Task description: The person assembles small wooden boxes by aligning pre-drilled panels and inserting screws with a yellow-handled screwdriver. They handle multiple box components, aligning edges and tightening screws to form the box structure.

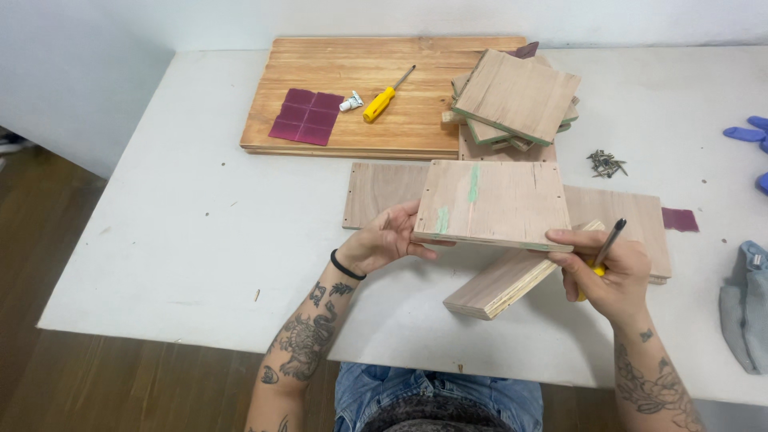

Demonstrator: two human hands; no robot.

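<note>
Left hand [382, 240]: palm up, fingers curled under the left edge of a plywood panel [494, 204], thumb on top; grasping it. The panel is lifted above the white table [176, 224], near level, a green smear down its face. Black band at the wrist.

Right hand [610, 268]: grips the panel's right corner with the fingertips and clamps a screwdriver [606, 248] in the same fist; the metal shaft points to 1 o'clock, and only a sliver of yellow handle shows.

Under the panel, at 5 o'clock, one thicker board [500, 286] lies tilted; its far end is hidden. Two flat sheets [382, 192] lie behind it, partly covered.

At 12 o'clock: a stack of square offcuts [516, 98], count unclear, perhaps five. At 11 o'clock: one large wooden board [376, 72] carrying one purple sanding sheet [306, 117], one small white tube [350, 102] and a second yellow screwdriver [386, 96].

At 2 o'clock: a heap of screws [606, 164], too small to count. Right edge: a blue glove [748, 134] and grey cloth [744, 308], both cut off.
</note>
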